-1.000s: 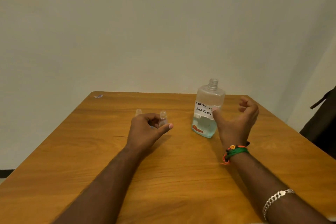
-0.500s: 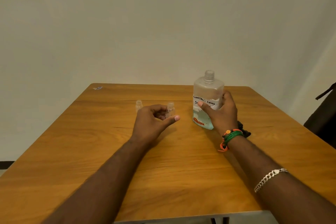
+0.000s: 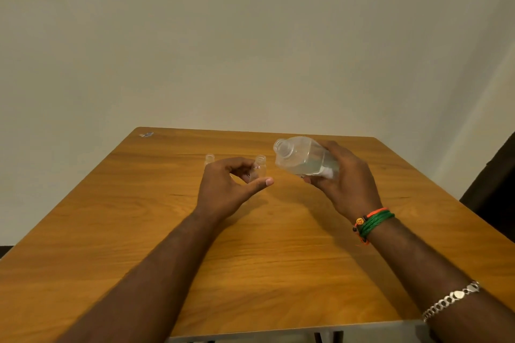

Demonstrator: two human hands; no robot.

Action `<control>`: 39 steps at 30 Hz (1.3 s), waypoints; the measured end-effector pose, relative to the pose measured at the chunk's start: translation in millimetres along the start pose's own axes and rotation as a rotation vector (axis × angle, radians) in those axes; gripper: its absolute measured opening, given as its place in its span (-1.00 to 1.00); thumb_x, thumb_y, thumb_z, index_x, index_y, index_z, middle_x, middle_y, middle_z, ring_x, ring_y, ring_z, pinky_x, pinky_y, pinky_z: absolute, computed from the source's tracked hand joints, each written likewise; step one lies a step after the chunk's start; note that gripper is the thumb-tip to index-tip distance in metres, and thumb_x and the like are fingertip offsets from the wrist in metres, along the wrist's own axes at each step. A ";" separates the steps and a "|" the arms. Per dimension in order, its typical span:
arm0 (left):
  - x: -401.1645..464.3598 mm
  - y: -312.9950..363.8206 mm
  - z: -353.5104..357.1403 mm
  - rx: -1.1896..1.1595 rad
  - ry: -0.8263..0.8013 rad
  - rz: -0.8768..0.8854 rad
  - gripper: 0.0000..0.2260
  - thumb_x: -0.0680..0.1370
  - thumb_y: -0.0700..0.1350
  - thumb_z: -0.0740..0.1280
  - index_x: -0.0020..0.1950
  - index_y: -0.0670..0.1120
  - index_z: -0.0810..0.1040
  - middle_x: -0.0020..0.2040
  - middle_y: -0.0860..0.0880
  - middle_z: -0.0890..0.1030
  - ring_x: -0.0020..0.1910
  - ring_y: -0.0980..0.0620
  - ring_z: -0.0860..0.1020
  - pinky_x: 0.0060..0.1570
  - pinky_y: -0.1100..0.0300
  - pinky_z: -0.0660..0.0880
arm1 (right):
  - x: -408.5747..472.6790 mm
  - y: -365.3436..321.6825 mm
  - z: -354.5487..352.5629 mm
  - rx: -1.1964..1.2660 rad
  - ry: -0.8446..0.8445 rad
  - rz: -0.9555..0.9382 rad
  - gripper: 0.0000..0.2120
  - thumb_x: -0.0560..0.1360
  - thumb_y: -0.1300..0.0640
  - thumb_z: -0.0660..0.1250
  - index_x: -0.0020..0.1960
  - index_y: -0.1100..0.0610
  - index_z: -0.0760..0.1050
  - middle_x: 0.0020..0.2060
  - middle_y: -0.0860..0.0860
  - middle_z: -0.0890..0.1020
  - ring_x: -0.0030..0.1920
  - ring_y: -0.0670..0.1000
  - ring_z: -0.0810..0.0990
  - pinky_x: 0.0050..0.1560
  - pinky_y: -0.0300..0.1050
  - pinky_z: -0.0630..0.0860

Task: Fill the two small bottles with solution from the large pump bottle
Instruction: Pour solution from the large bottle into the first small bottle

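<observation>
My right hand (image 3: 345,178) grips the large clear bottle (image 3: 301,159) and holds it tilted left above the table, its uncapped neck pointing toward the small bottles. Clear liquid lies along its lower side. My left hand (image 3: 228,186) holds one small clear bottle (image 3: 259,167) upright between curled fingers and thumb, its open mouth just left of and below the large bottle's neck. A second small clear bottle (image 3: 209,159) stands open on the table behind my left hand, partly hidden by my knuckles.
The wooden table (image 3: 250,259) stands against a plain wall. A small scrap (image 3: 147,134) lies at the far left corner. A dark object (image 3: 493,189) stands beyond the table's right edge.
My right hand closed around the large bottle, lifted it off the table and tipped it leftward toward the small bottle. My left hand kept its hold on the small bottle.
</observation>
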State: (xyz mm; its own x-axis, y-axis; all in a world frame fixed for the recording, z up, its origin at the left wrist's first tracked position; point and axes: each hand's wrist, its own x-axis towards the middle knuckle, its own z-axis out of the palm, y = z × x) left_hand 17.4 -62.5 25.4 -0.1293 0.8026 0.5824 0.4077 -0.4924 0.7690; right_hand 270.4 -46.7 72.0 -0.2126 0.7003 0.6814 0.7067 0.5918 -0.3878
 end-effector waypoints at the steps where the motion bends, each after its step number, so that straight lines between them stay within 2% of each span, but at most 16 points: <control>1: -0.1 0.3 -0.2 -0.006 0.002 0.009 -0.65 0.35 0.17 0.65 -0.02 -0.03 0.78 -0.17 0.07 0.75 -0.17 0.08 0.68 -0.12 0.25 0.62 | -0.5 0.9 -0.5 -0.041 -0.003 -0.010 -0.34 0.31 0.02 0.63 0.34 -0.07 0.46 0.15 -0.08 0.63 0.07 -0.03 0.58 -0.01 -0.02 0.59; 3: -0.6 1.0 0.3 -0.015 -0.005 0.038 -0.68 0.37 0.13 0.67 -0.03 -0.04 0.78 -0.19 0.06 0.74 -0.18 0.06 0.68 -0.12 0.23 0.63 | -1.0 1.9 -1.5 -0.107 -0.006 -0.038 -0.33 0.31 0.02 0.62 0.35 -0.09 0.44 0.15 -0.06 0.63 0.07 0.01 0.58 -0.01 0.10 0.60; 6: -1.6 1.6 1.7 -0.022 -0.031 0.063 -0.68 0.36 0.10 0.69 -0.01 -0.04 0.78 -0.19 0.07 0.75 -0.19 0.08 0.69 -0.14 0.26 0.63 | -0.6 1.3 -1.8 -0.174 -0.005 -0.059 -0.33 0.31 0.03 0.62 0.35 -0.10 0.43 0.14 -0.05 0.63 0.08 0.03 0.59 -0.01 0.15 0.59; 14: -1.8 -0.6 1.1 -0.016 -0.054 0.056 -0.64 0.34 0.13 0.69 0.01 -0.05 0.78 -0.20 0.09 0.74 -0.19 0.07 0.69 -0.15 0.26 0.62 | -2.0 -1.7 -3.3 -0.292 -0.012 -0.083 -0.32 0.32 0.08 0.63 0.36 -0.06 0.45 0.14 -0.03 0.63 0.12 0.08 0.58 0.08 0.08 0.45; 22: -1.8 -1.2 1.2 -0.014 -0.060 0.050 -0.66 0.34 0.13 0.70 -0.01 -0.01 0.77 -0.21 0.10 0.73 -0.20 0.09 0.68 -0.19 0.31 0.59 | 1.5 -6.9 -9.2 -0.329 -0.039 -0.089 -0.33 0.32 0.08 0.62 0.37 -0.04 0.47 0.14 -0.02 0.63 0.15 0.09 0.58 0.14 0.12 0.46; 31: -1.8 -1.7 1.3 -0.007 -0.057 0.005 -0.65 0.31 0.11 0.72 -0.03 0.00 0.76 -0.20 0.07 0.73 -0.21 0.07 0.68 -0.15 0.19 0.66 | 2.9 -7.1 -10.8 -0.332 -0.032 -0.090 -0.33 0.32 0.08 0.63 0.37 -0.03 0.47 0.14 -0.01 0.64 0.15 0.10 0.58 0.13 0.11 0.44; 39: -2.4 -3.0 1.5 -0.001 -0.060 -0.006 -0.62 0.30 0.10 0.73 -0.01 -0.02 0.76 -0.21 0.07 0.73 -0.21 0.08 0.68 -0.17 0.31 0.61 | 3.5 -10.2 -12.6 -0.366 -0.033 -0.110 -0.34 0.31 0.10 0.63 0.36 -0.01 0.50 0.16 0.00 0.65 0.17 0.12 0.59 0.13 0.12 0.44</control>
State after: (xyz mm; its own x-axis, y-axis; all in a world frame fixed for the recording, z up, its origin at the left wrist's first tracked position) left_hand 17.8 -62.4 21.3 -0.0769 0.8244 0.5608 0.4062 -0.4878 0.7727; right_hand 270.9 -55.3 86.2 -0.3177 0.6569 0.6838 0.8714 0.4866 -0.0626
